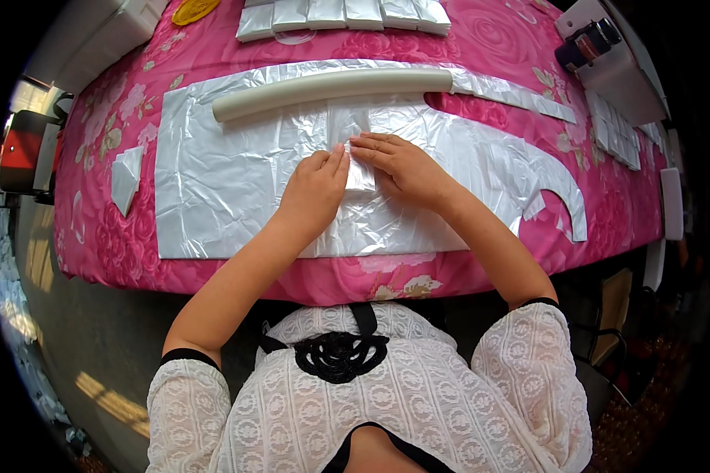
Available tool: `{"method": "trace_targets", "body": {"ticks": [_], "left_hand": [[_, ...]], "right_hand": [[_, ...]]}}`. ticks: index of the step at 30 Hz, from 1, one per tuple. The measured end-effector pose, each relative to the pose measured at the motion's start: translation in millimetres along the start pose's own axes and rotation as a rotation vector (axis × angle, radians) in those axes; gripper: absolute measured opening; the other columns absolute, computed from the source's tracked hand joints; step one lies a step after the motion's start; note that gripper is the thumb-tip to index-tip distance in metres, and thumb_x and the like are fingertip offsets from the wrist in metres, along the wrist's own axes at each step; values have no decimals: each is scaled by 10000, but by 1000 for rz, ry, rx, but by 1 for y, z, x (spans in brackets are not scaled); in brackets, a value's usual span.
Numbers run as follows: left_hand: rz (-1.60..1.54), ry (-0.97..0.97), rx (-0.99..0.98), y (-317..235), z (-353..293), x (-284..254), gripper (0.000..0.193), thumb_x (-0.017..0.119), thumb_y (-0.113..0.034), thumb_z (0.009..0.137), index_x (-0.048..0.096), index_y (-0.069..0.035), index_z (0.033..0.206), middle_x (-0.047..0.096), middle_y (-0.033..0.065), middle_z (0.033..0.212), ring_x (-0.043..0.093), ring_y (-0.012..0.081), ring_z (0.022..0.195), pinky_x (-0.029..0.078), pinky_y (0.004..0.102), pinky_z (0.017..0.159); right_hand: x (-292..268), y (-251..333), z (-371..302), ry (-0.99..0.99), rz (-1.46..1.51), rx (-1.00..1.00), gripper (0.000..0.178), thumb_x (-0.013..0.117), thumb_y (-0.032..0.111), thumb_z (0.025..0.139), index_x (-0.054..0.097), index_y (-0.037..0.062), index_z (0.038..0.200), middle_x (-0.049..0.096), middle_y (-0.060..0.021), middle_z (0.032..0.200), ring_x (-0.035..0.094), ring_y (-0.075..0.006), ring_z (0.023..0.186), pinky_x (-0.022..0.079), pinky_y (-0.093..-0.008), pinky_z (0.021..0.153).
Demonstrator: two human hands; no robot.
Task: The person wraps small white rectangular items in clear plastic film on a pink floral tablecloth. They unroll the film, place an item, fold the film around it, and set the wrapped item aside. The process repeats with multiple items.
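Observation:
A shiny, translucent white plastic apron (237, 189) lies flat across the bed-like surface, its neck and strap end curving to the right. At its middle sits a narrow folded piece of the same plastic (360, 178). My left hand (317, 185) rests along the left side of this piece, fingers stretched forward and close together. From the right, my right hand (402, 168) lays its extended fingers flat over the upper part. The two hands' fingertips nearly meet. Beyond them, a long off-white tube (331, 89) lies across the apron's far part.
Folded plastic packets (323, 14) stand in a row at the far edge, and more packets (611, 130) lie at right. A small folded piece (126, 180) is at left. A dark bottle (588, 43) leans by a white box (627, 71). Pink floral cloth (106, 244) covers the table.

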State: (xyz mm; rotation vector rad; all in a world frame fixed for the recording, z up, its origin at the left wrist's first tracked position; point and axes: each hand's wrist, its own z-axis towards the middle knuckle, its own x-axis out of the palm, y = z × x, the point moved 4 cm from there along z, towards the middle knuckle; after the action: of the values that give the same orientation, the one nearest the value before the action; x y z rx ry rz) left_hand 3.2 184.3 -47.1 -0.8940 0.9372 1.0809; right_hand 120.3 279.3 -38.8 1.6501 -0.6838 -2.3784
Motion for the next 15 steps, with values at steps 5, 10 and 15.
{"method": "trace_targets", "body": {"ticks": [5,10,15], "left_hand": [[-286,-36,85,-15,-16,-25,434,606,-6,635,559,28,1066,595,152,1074,575,289,942,471,367,822],[-397,12,161,-22,-40,-34,464,637,-11,600,568,16,1058,606,136,1055,581,296,944,477,374,808],[-519,76,-207,-11,-41,-23,397,639,-43,686,541,25,1064,629,147,955,611,261,743,475,310,650]], "right_hand": [[0,17,-10,-78,38,-102,436,591,-81,579,627,58,991,632,-47,989,577,-234,905,484,-324,792],[4,44,-32,-37,119,-115,317,644,-10,612,630,84,914,629,-24,916,571,-219,866,482,-314,765],[0,27,-33,-60,277,238,167,644,60,720,655,74,886,631,-43,785,585,-218,731,475,-305,662]]}}
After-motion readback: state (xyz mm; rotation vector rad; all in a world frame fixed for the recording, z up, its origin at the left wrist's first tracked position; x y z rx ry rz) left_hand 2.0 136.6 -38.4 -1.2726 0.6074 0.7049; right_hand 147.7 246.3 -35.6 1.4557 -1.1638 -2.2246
